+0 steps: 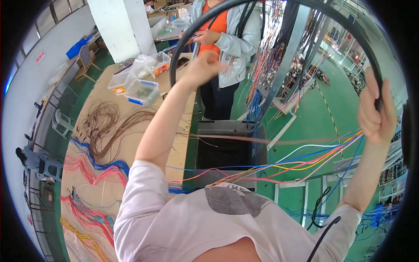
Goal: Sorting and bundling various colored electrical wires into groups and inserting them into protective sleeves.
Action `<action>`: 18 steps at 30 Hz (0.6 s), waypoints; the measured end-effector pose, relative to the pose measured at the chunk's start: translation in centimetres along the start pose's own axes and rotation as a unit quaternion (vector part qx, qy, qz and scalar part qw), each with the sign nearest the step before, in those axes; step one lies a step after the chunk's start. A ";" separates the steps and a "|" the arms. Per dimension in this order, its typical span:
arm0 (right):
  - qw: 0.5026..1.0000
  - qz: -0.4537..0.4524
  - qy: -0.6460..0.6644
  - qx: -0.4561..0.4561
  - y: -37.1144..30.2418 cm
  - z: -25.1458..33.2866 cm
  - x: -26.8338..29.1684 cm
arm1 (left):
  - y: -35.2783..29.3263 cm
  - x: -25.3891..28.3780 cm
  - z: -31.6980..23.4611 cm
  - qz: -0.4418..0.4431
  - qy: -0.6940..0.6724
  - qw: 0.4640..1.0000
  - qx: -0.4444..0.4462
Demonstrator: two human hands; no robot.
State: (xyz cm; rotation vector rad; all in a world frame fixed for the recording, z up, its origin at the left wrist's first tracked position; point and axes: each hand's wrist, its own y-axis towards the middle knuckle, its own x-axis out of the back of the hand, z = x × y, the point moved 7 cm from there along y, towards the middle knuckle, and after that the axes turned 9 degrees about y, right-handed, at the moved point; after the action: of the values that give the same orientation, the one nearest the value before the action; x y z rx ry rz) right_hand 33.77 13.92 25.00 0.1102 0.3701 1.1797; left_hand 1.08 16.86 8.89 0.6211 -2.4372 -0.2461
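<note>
Raised at the right, my right hand is closed round one end of a thick black tube. Several coloured wires, red, yellow, blue, pink and white, trail from the same hand toward the table. The tube arches across the top and comes down beside my left wrist. My left hand is lifted in front of a standing person, with its fingers curled and smeared by motion. Whether it holds anything is unclear. Below it, a blurred brownish strand stretches across a dark grey bin.
On the wooden table lie bundles of brown wires, blue wires and pink wires, with a clear plastic box. A person in a grey jacket stands opposite. Wire bunches hang by a metal post.
</note>
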 end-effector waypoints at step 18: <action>0.931 -0.205 0.210 -0.215 -5.3 -24.5 3.6 | -4.8 -14.0 -6.5 0.089 -0.676 0.718 0.142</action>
State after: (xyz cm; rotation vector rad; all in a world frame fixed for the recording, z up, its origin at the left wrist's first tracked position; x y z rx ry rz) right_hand 31.33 12.59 -0.22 -0.5868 0.4736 0.8351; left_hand 16.70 19.36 5.43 0.2973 -4.0060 -0.3027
